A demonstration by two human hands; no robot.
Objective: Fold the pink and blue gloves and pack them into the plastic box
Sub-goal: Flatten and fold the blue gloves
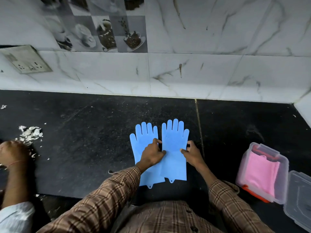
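2 blue gloves lie flat, side by side, on the black counter (84, 140), fingers pointing toward the tiled wall (202, 73). The left blue glove (143, 145) lies slightly lower; the right blue glove (175, 145) overlaps its inner edge near the cuffs.

The left hand (152, 154) rests across the seam between the 2 gloves, its grip narrow, with curled fingers pinching the inner edge of the right blue glove. The right hand (191, 153) pinches the outer edge of the same glove, just below the glove's thumb.

The plastic box (262, 172) stands open on the counter, well to the right of the gloves. Folded pink gloves (262, 172) lie inside it. The clear lid (299, 199) lies just beside the box, at its near right.

A second person's arm (11, 165) enters at the far left, next to pale debris (30, 133) on the counter.
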